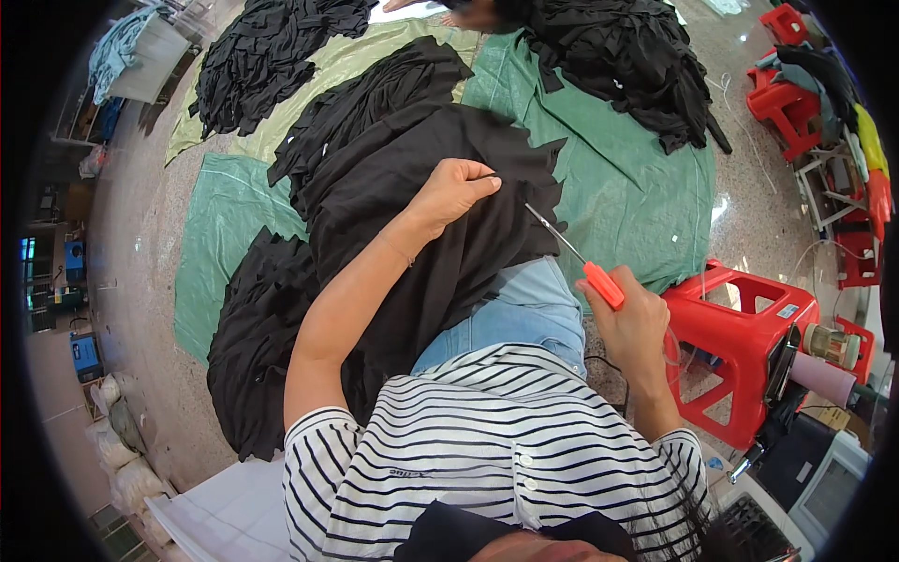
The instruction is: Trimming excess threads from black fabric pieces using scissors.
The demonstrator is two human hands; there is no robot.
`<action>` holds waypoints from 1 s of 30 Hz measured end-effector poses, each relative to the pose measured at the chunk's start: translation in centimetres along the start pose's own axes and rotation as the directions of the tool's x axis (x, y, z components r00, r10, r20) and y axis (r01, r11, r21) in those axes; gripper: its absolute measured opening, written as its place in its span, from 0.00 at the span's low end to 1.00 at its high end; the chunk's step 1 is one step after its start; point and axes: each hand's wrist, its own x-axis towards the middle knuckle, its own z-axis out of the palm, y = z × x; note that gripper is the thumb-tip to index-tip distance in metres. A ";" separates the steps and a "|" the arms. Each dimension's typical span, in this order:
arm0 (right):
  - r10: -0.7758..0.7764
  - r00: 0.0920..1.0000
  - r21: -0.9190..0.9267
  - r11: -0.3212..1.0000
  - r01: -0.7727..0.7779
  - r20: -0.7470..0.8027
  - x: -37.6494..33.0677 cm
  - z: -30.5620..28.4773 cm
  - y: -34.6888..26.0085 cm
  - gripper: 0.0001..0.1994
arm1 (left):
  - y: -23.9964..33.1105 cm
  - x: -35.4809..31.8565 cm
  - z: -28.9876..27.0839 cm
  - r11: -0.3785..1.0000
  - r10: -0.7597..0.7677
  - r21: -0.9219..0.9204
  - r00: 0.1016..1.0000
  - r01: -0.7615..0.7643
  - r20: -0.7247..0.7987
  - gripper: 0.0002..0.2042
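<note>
Black knit fabric panel draped over the lap, pinched at its upper edge under curled fingers of left hand, arm bent, elbow out. Orange-handled small thread snips clamped in right hand, blades pointing toward the left fingertips.

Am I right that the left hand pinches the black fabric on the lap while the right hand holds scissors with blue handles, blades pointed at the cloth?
Not quite: the handles are orange-red, not blue. The head view shows the left hand pinching the black fabric on the lap, and the right hand holding the scissors, blades pointed at the cloth.
</note>
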 end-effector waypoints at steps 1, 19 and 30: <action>0.000 1.000 0.000 1.000 0.000 0.001 0.1 0.0 0.0 0.20 | -0.1 0.0 0.0 1.000 0.007 -0.012 1.000 -0.007 -0.017 0.08; 0.157 0.987 0.131 0.979 -0.159 0.026 1.0 0.5 1.3 0.17 | -0.9 -0.2 -0.3 0.980 -0.040 -0.194 0.999 0.044 0.022 0.12; 0.242 0.962 0.242 0.948 -0.207 -0.129 1.8 0.1 2.1 0.14 | 1.4 -2.2 7.0 0.144 0.410 0.970 0.904 -0.195 0.121 0.43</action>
